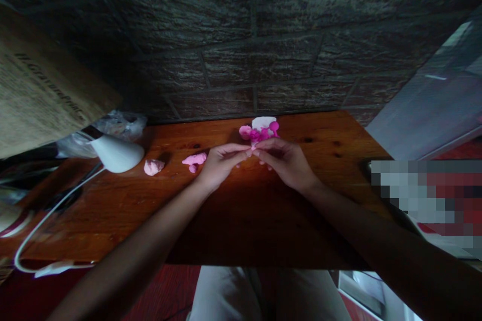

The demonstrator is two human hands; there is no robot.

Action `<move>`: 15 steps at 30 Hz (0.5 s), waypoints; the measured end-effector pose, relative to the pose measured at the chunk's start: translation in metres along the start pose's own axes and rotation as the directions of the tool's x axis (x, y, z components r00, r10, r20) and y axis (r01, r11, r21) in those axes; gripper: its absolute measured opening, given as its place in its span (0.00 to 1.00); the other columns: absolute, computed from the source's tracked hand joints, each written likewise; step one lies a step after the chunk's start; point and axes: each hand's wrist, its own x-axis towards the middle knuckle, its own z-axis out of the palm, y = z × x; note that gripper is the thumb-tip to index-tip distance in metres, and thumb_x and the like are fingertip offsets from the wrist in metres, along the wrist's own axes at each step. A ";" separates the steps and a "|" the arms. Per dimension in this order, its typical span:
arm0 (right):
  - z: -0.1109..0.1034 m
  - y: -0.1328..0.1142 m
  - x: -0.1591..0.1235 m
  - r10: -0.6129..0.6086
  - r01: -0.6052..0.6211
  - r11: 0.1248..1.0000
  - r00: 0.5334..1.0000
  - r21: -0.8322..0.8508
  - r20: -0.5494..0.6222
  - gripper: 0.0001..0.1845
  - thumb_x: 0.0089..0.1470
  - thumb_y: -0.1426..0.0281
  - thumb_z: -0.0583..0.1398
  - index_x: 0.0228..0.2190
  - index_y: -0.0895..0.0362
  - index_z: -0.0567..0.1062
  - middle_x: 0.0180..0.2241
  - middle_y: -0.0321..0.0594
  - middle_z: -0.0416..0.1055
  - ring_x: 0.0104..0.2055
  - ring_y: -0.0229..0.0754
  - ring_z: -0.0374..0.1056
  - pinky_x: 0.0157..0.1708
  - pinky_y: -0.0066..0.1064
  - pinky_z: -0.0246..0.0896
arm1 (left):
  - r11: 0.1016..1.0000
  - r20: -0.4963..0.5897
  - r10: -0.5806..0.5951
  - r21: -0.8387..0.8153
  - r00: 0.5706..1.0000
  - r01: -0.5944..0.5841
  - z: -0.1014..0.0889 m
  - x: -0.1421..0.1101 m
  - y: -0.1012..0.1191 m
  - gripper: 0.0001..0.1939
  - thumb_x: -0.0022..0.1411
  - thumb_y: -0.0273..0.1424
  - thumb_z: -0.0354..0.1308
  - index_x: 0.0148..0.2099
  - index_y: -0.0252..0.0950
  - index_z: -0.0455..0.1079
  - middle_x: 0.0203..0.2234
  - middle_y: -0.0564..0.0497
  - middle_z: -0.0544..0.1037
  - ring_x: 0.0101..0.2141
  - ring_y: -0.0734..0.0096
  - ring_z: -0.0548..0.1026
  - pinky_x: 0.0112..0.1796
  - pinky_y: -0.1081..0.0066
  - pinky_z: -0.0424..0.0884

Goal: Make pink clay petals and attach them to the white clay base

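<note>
My left hand [222, 163] and my right hand [288, 160] meet above the wooden table, thumbs and forefingers pinched on a small piece of pink modelling clay [253, 146]. Just behind the fingertips lie magenta clay shapes [259, 135], partly covered by my hands. Among them are a rounded light pink piece [245, 132] and a magenta piece with a round head [274, 127]. A white slab [264, 122] sits behind these. Left of my left hand rest a long pink clay lump [196, 159], a small pink ball [193, 168] and a paler lump [153, 166].
A white lamp base [118, 154] with a cable [56, 215] stands on the table's left, under a large printed brown paper shade [48, 85]. Crumpled clear plastic [126, 123] lies behind it. A dark stone-patterned wall [226, 35] borders the table [263, 220]. Grey panels [433, 90] stand right.
</note>
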 end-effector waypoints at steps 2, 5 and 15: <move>0.000 0.000 0.000 -0.012 0.012 1.000 1.000 0.007 -0.002 0.18 0.50 0.54 0.71 0.35 0.54 0.81 0.34 0.39 0.81 0.30 0.39 0.74 0.26 0.29 0.68 | 1.000 0.002 0.000 0.002 1.000 0.000 0.000 0.000 0.000 0.14 0.47 0.37 0.76 0.38 0.39 0.85 0.30 0.48 0.85 0.29 0.72 0.75 0.31 0.73 0.68; 0.001 -0.001 0.000 -0.025 0.025 1.000 0.999 0.014 -0.019 0.18 0.49 0.54 0.71 0.35 0.54 0.81 0.34 0.39 0.81 0.29 0.38 0.74 0.27 0.30 0.70 | 1.000 0.013 0.001 0.010 1.000 -0.001 0.001 -0.001 0.002 0.16 0.46 0.39 0.77 0.38 0.38 0.85 0.31 0.46 0.86 0.31 0.68 0.77 0.33 0.71 0.70; 0.000 -0.006 -0.001 0.014 -0.014 1.000 1.000 0.017 0.007 0.21 0.48 0.52 0.72 0.37 0.54 0.79 0.36 0.39 0.81 0.27 0.37 0.73 0.23 0.28 0.68 | 0.999 -0.008 -0.035 -0.035 0.999 0.035 0.000 0.000 -0.001 0.14 0.46 0.35 0.77 0.37 0.39 0.85 0.34 0.46 0.87 0.32 0.70 0.77 0.32 0.72 0.68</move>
